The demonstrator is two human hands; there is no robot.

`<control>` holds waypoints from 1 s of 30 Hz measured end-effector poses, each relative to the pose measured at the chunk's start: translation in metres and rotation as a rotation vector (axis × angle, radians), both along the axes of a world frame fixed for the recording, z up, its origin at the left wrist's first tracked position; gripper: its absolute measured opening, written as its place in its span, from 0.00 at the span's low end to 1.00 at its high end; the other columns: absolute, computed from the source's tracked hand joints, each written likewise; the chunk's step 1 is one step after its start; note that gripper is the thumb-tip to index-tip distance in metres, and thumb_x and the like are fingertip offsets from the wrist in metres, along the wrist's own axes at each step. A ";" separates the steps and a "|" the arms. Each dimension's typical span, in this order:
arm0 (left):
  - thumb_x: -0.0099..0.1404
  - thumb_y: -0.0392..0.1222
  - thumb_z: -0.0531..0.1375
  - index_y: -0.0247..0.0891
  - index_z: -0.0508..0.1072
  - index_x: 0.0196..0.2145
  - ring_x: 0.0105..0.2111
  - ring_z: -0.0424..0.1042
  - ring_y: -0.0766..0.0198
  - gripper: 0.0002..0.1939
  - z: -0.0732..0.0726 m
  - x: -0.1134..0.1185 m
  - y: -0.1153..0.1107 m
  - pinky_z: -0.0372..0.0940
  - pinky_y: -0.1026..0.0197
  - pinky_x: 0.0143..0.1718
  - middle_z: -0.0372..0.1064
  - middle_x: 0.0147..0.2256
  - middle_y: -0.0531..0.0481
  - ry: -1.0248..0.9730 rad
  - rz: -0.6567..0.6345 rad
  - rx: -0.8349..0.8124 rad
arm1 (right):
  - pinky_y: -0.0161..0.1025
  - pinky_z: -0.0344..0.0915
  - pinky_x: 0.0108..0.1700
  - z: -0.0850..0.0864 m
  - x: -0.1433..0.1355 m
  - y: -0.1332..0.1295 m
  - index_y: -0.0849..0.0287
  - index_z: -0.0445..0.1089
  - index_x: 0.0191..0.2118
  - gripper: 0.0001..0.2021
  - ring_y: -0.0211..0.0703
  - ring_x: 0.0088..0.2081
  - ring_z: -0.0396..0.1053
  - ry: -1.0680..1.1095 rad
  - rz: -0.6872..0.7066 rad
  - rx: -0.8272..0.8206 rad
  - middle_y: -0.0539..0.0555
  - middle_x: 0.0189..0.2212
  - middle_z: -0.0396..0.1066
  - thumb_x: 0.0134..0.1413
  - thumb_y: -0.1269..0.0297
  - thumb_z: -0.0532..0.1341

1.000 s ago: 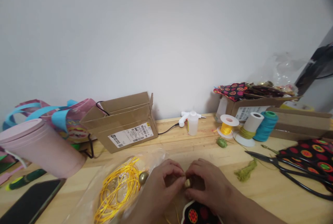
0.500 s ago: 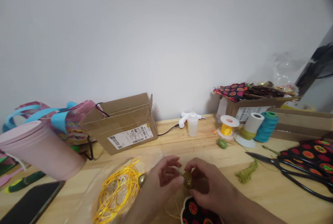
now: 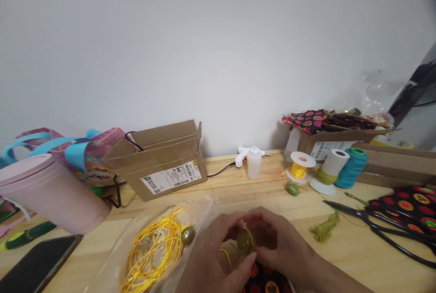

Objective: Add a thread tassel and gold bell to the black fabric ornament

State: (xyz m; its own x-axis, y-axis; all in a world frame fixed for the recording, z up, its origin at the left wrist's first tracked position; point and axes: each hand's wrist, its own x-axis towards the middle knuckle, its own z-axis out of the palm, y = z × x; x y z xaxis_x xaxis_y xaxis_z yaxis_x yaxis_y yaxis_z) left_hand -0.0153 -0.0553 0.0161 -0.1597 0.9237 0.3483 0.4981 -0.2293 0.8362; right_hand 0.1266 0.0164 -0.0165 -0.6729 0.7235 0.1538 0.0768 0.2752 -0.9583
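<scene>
Ball (image 3: 244, 241), brass-coloured, between left hand (image 3: 211, 251) and right hand (image 3: 286, 244), near patterned cloth (image 3: 267, 279). Left pinching it; right curled close, pinching or not, can't tell.

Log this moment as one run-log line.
left hand: at brass-coloured bell; right hand: same bell; grip: contact partly hidden; below in view: black patterned fabric; nearby: yellow cord, black scissors
</scene>
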 end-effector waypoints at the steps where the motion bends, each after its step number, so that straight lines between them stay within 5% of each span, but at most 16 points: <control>1: 0.45 0.29 0.60 0.46 0.68 0.40 0.33 0.70 0.62 0.23 0.000 0.000 0.000 0.67 0.63 0.36 0.70 0.34 0.54 -0.020 0.016 0.040 | 0.32 0.62 0.28 0.000 0.000 0.000 0.59 0.66 0.33 0.08 0.37 0.27 0.66 -0.044 0.040 -0.037 0.48 0.26 0.69 0.43 0.72 0.59; 5: 0.48 0.29 0.57 0.43 0.70 0.38 0.33 0.68 0.65 0.18 0.001 -0.004 0.001 0.67 0.66 0.33 0.66 0.33 0.52 -0.127 0.033 0.139 | 0.31 0.60 0.25 0.014 0.007 0.006 0.61 0.69 0.26 0.05 0.36 0.24 0.64 -0.175 0.042 -0.007 0.48 0.20 0.68 0.47 0.67 0.58; 14: 0.46 0.25 0.57 0.44 0.69 0.37 0.33 0.66 0.66 0.21 -0.004 -0.003 0.001 0.68 0.67 0.30 0.62 0.35 0.51 -0.209 -0.077 0.226 | 0.33 0.60 0.30 0.056 0.025 0.019 0.57 0.67 0.27 0.07 0.38 0.28 0.65 -0.182 -0.027 0.421 0.50 0.24 0.67 0.53 0.66 0.54; 25: 0.49 0.29 0.58 0.41 0.68 0.35 0.30 0.67 0.65 0.15 0.009 0.000 -0.002 0.67 0.66 0.29 0.65 0.32 0.50 0.118 -0.045 0.191 | 0.33 0.61 0.33 0.048 0.018 0.012 0.55 0.69 0.32 0.08 0.39 0.31 0.66 -0.396 0.094 0.482 0.50 0.27 0.69 0.54 0.70 0.53; 30: 0.50 0.33 0.60 0.41 0.69 0.35 0.32 0.68 0.61 0.12 0.014 -0.005 -0.002 0.66 0.61 0.34 0.67 0.32 0.50 0.187 -0.069 0.106 | 0.36 0.62 0.40 0.045 0.013 0.007 0.55 0.69 0.37 0.08 0.42 0.38 0.66 -0.290 0.094 0.328 0.51 0.34 0.70 0.49 0.69 0.57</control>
State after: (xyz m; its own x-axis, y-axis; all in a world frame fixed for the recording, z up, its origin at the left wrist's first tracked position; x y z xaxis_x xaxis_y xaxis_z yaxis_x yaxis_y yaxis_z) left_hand -0.0205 -0.0578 0.0303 -0.0205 0.8869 0.4615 0.6222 -0.3500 0.7003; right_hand 0.1391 0.0239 0.0288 -0.7824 0.6017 0.1607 0.2894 0.5797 -0.7618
